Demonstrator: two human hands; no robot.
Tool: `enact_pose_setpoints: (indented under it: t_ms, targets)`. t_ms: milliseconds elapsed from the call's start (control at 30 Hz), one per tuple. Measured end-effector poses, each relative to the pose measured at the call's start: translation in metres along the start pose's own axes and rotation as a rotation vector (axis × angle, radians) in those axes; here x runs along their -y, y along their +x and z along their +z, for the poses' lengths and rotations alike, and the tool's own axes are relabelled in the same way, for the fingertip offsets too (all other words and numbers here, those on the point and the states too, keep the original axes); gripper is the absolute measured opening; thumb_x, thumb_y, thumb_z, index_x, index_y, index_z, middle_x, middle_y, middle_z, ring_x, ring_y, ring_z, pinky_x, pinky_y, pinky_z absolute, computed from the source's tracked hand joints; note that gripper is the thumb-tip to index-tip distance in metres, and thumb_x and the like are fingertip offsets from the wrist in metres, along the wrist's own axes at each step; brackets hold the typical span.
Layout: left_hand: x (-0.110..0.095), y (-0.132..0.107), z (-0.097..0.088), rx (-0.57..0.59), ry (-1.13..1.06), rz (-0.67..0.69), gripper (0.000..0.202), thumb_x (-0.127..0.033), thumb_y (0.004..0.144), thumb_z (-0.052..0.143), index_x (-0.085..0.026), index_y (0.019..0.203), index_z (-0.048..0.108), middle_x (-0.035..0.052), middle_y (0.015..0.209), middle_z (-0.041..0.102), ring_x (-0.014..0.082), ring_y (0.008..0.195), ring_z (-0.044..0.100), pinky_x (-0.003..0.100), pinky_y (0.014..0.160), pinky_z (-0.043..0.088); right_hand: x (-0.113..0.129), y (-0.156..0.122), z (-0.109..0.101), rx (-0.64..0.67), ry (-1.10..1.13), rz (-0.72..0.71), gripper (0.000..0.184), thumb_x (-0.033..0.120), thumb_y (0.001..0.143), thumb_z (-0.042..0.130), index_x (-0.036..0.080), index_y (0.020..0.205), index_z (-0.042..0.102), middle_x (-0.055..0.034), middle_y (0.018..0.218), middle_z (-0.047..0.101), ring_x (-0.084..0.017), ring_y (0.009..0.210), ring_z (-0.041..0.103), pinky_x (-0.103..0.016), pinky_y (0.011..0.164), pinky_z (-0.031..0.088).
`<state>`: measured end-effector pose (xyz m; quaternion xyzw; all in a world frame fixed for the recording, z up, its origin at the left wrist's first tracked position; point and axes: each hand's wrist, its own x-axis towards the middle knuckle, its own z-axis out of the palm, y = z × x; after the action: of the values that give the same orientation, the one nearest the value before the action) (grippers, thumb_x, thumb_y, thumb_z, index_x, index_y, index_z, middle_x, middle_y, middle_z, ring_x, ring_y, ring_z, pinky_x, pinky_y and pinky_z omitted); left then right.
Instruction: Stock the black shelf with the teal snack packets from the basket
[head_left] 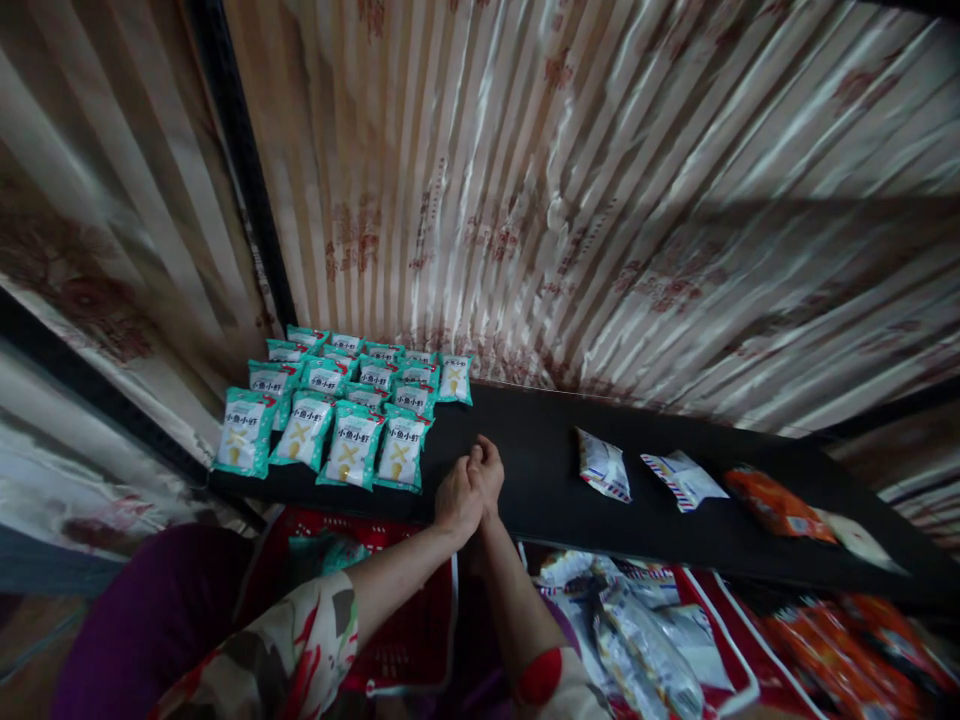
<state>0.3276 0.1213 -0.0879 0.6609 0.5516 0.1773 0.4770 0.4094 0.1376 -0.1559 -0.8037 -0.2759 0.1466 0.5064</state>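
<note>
My left hand (455, 497) and my right hand (489, 474) are clasped together above the front part of a black shelf (517, 430). Their fingers are closed against each other, and no item shows in them. Just to the left, rows of small teal-and-white snack bags (403, 450) stand upright, several deep. Further off to the right lie two white snack bags with striped edges, the nearer one (604, 465) on its own and the other (682, 480) beside it.
An orange snack bag (776, 503) and a pale packet (859, 540) lie at the shelf's right. Below the front edge, a red basket (420, 600) holds teal bags; silvery bags (637, 630) and orange bags (847, 640) fill others. Patterned curtain (555, 200) hangs behind; dark posts (247, 170) frame the left.
</note>
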Motion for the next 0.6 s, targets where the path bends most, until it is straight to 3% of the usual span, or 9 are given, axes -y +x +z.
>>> enact_pose_setpoints:
  t_ms: [100, 233, 433, 500, 600]
  targets:
    - [0.023, -0.026, -0.004, 0.015, -0.005, 0.093, 0.038, -0.026, 0.093, 0.03, -0.018, 0.12, 0.055, 0.0085, 0.113, 0.067, 0.0196, 0.106, 0.061, 0.027, 0.093, 0.044, -0.001, -0.033, -0.004, -0.021, 0.081, 0.002, 0.05, 0.043, 0.076, 0.038, 0.011, 0.11, 0.058, -0.0143, 0.104, 0.065, -0.022, 0.091, 0.064, -0.033, 0.079, 0.049]
    - [0.06, -0.066, -0.015, 0.001, -0.036, 0.237, 0.041, -0.024, 0.091, 0.028, -0.015, 0.123, 0.053, 0.0109, 0.12, 0.063, 0.0201, 0.109, 0.059, 0.03, 0.095, 0.043, -0.005, -0.089, -0.002, -0.062, 0.359, -0.015, 0.04, 0.044, 0.075, 0.046, 0.016, 0.101, 0.058, -0.0105, 0.1, 0.063, -0.02, 0.086, 0.062, -0.032, 0.074, 0.048]
    - [0.14, -0.105, -0.028, -0.005, -0.022, 0.338, 0.042, -0.027, 0.09, 0.024, -0.016, 0.121, 0.051, 0.0126, 0.12, 0.062, 0.0193, 0.107, 0.06, 0.03, 0.093, 0.046, -0.031, -0.173, 0.017, 0.082, 0.504, 0.072, 0.031, 0.04, 0.076, 0.052, 0.018, 0.095, 0.06, -0.0062, 0.093, 0.063, -0.017, 0.081, 0.06, -0.032, 0.076, 0.047]
    - [0.166, -0.107, -0.031, 0.034, 0.014, 0.305, 0.04, -0.027, 0.089, 0.026, -0.018, 0.118, 0.052, 0.0116, 0.119, 0.063, 0.019, 0.108, 0.06, 0.031, 0.095, 0.044, -0.045, -0.191, 0.028, 0.124, 0.451, 0.103, 0.029, 0.038, 0.073, 0.053, 0.018, 0.093, 0.061, -0.005, 0.089, 0.064, -0.018, 0.078, 0.059, -0.032, 0.075, 0.047]
    - [0.197, -0.102, -0.039, 0.064, 0.051, 0.126, 0.036, -0.026, 0.088, 0.031, -0.019, 0.115, 0.054, 0.01, 0.116, 0.064, 0.0184, 0.109, 0.059, 0.03, 0.097, 0.042, -0.066, -0.207, 0.049, 0.214, 0.334, 0.15, 0.026, 0.034, 0.069, 0.053, 0.019, 0.087, 0.063, -0.0043, 0.086, 0.067, -0.019, 0.08, 0.06, -0.03, 0.076, 0.046]
